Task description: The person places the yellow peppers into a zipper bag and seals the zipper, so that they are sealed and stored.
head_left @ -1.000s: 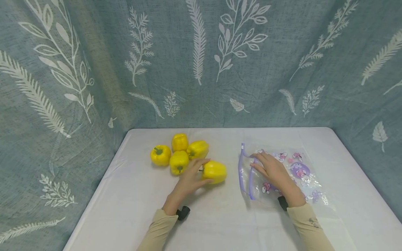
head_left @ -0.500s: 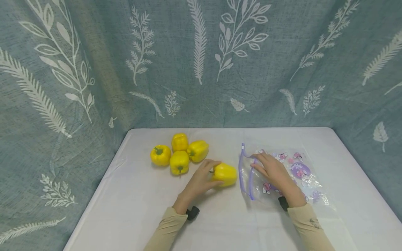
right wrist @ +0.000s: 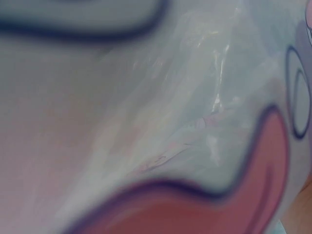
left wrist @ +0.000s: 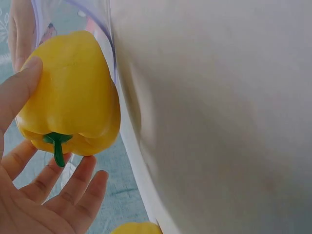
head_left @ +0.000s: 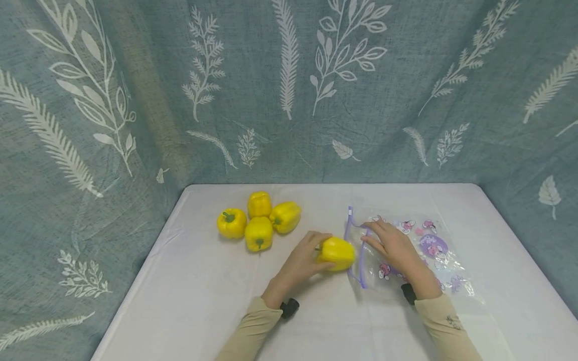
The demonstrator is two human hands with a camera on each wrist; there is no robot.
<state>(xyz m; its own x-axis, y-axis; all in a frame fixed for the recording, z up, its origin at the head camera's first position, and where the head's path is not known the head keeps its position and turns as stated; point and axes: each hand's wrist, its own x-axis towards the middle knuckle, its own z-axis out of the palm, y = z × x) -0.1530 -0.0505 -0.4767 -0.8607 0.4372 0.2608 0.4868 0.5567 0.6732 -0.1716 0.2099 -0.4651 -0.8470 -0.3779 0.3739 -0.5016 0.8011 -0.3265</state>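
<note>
A yellow bell pepper [head_left: 338, 254] with a green stem is in my left hand [head_left: 301, 259], gripped between thumb and fingers. Its far end is at the mouth of a clear zip bag [head_left: 433, 246] with a purple zip edge and pink cartoon prints. In the left wrist view the thumb presses one side of the pepper [left wrist: 73, 87], and the bag's purple edge [left wrist: 97, 17] curves just beyond it. My right hand [head_left: 394, 246] holds the upper edge of the bag's mouth, which gapes toward the pepper. The right wrist view shows mostly blurred printed plastic [right wrist: 195, 209].
Several more yellow peppers [head_left: 259, 234] sit clustered at the back left of the white-covered table [head_left: 180, 301]. A teal curtain [head_left: 253, 90] with white leaf patterns hangs behind the table and along its sides.
My left hand has carried the pepper rightward, away from the cluster and up to the bag's mouth. The right hand and the bag have stayed almost still.
</note>
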